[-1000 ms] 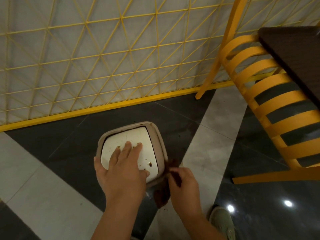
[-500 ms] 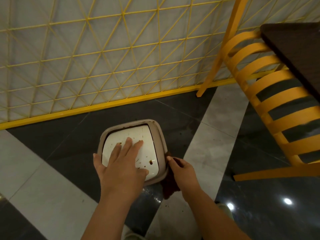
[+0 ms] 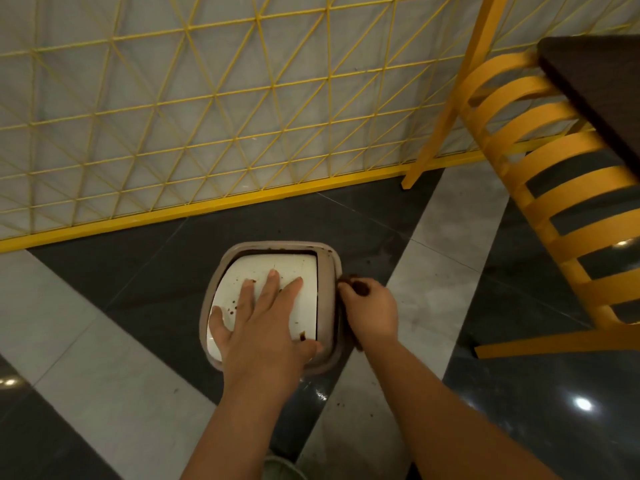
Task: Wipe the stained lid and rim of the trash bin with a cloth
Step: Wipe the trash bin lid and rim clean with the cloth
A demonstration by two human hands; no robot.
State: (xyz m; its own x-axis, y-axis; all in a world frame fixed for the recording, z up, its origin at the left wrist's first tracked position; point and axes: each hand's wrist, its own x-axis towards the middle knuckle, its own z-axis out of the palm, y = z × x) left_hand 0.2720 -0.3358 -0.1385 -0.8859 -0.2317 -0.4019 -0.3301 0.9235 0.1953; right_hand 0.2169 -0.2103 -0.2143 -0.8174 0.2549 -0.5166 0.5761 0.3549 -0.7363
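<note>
On the floor by the yellow mesh wall (image 3: pixel 173 116) sits the trash bin (image 3: pixel 329 268), seen from above, w/ its taupe rim (image 3: pixel 325 306) framing the white lid (image 3: pixel 277 268).

Going left to right: our left hand (image 3: pixel 263 323) lies flat on the lid, fingers straight & spread, pressing down and holding nothing. Brown spots show on the lid near the fingers and at the near right corner.

Next, the rim's right side runs away from us, near to far. Our right hand (image 3: pixel 370 313) is just outside that edge, fingers curled round a dark brown cloth (image 3: pixel 356 285) that touches the rim's outer right side.

So the key relation: the cloth is to the right of the lid, rim strip between them, long axis of that strip pointing fwd. We judge the right hand is the one to wipe along it, then cross left onto the lid; the left hand would need to shift to free the stained spots.

Far right: a yellow chair (image 3: pixel 554 202) and a dark table (image 3: pixel 595 84), well apart from the bin.
</note>
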